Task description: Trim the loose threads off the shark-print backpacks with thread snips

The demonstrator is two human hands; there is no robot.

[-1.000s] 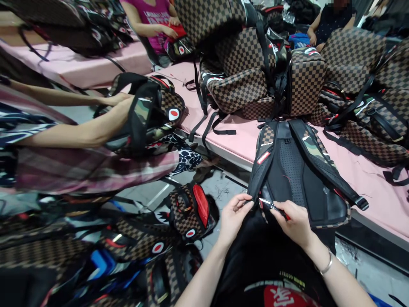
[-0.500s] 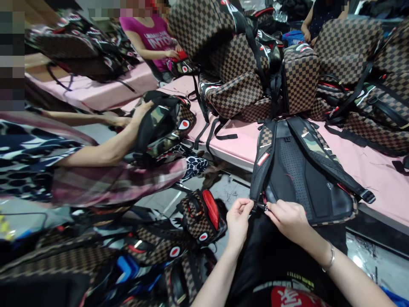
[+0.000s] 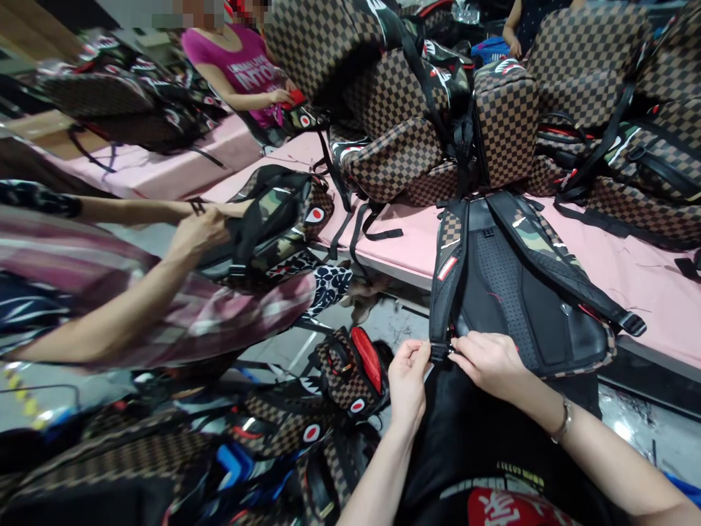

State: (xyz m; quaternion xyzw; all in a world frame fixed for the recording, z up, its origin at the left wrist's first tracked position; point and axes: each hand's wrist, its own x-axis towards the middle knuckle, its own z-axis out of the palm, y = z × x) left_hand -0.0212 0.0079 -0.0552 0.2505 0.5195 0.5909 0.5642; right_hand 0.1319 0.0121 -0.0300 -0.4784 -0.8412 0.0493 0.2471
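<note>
A backpack (image 3: 504, 292) with checkered edges leans against the table, its padded black back panel and two shoulder straps facing me. At the lower end of its left strap is a black buckle (image 3: 439, 349). My left hand (image 3: 410, 376) pinches the strap end at the buckle's left side. From the right, my right hand (image 3: 490, 363) is closed on the same strap end, thumb and fingertips pressed together near the buckle. Exactly how the webbing runs between my fingertips is too small to make out. The other shoulder strap (image 3: 569, 274) lies loose across the panel.
Checkered backpacks (image 3: 394, 157) are piled on the pink-covered table (image 3: 383, 241). To my left, a person's hand (image 3: 200, 232) is beside a camouflage-trimmed bag (image 3: 274, 212). More bags (image 3: 350, 372) crowd the lower left. Another person in a pink shirt (image 3: 235, 66) handles a bag farther back.
My hands have come slightly closer together around the buckle. The neighbouring person's near hand has moved left, off the top of their bag. The view has shifted slightly.
</note>
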